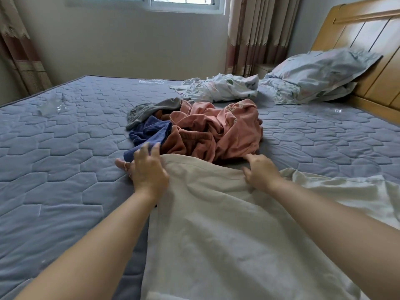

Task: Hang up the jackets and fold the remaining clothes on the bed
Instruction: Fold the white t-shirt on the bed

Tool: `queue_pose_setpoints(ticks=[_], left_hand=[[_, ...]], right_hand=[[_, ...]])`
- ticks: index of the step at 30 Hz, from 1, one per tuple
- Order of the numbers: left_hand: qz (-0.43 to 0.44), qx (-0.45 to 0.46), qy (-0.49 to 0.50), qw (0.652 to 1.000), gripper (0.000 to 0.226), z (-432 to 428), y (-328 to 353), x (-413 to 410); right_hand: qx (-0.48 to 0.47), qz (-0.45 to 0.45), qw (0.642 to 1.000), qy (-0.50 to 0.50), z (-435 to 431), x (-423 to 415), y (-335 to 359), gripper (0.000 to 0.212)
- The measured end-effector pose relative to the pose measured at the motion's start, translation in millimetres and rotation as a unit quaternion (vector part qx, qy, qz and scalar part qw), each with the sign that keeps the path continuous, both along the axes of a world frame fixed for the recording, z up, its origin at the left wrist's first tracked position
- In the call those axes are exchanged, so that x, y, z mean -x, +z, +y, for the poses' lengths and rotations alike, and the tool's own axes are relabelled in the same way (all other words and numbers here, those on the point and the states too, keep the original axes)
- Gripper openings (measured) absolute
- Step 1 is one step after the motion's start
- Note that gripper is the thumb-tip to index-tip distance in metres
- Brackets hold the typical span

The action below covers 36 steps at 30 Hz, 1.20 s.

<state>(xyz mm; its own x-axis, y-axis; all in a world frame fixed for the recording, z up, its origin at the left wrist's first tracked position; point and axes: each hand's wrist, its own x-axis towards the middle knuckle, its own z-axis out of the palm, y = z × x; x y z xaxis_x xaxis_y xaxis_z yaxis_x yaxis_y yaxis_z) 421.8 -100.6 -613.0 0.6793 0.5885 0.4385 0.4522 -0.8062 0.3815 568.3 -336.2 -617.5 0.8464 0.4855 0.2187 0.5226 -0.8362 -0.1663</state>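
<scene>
On the bed (65,126) the cream cloth (216,224) is spread beneath both hands. Its far edge is pinched by the right hand (262,172), and the left hand (147,169) is laid spread at its corner. The pile (205,131) just beyond may be caught in a fold. The cloth's near end is cut off; the left thumb is hidden.

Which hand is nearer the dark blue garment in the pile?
Left. The left hand rests on a far corner of the cream cloth, fingertips at the dark blue garment. The right hand pinches the cloth's edge farther right, beside the pink garment.
</scene>
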Motion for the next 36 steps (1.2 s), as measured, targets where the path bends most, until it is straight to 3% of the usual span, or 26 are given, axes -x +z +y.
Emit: queue_pose_setpoints(ticks=[2, 6, 10, 13, 18, 22, 25, 28, 30, 33, 36], left_hand=[[-0.001, -0.048, -0.082, 0.995, 0.059, -28, 0, -3], [0.132, -0.075, -0.245, 0.958, 0.060, -104, -12, -11], [0.220, -0.039, -0.317, 0.922, 0.056, -179, -29, -16], [0.265, -0.004, -0.337, 0.903, 0.056, -240, -36, -19], [0.253, 0.001, -0.411, 0.876, 0.058, -340, -35, -18], [0.266, -0.023, -0.464, 0.845, 0.060, -403, -36, -20], [0.309, -0.050, -0.487, 0.816, 0.063, -430, -52, -22], [0.332, -0.089, -0.481, 0.807, 0.066, -436, -77, -20], [0.319, -0.097, -0.474, 0.815, 0.064, -436, -83, -18], [0.281, -0.094, -0.473, 0.830, 0.059, -441, -72, -13], [0.184, -0.082, -0.504, 0.840, 0.062, -459, -59, -2]], right_hand=[[-0.007, 0.010, 1.000, 0.004, -11, 6, 1, 0.039], [0.053, -0.009, 0.998, 0.015, -50, 25, -6, 0.039], [0.100, -0.020, 0.995, -0.021, -122, 44, -17, 0.050], [0.144, 0.011, 0.985, -0.096, -186, 52, -24, 0.052], [0.121, 0.011, 0.963, -0.239, -291, 60, -21, 0.044], [0.092, 0.125, 0.913, -0.376, -368, 63, -24, 0.055], [0.050, 0.190, 0.883, -0.427, -413, 71, -37, 0.066], [-0.031, 0.197, 0.865, -0.461, -445, 75, -40, 0.073], [-0.123, 0.230, 0.841, -0.474, -463, 78, -31, 0.067], [-0.351, 0.373, 0.744, -0.430, -483, 93, -18, 0.052], [-0.420, 0.422, 0.720, -0.357, -499, 105, -27, 0.035]])
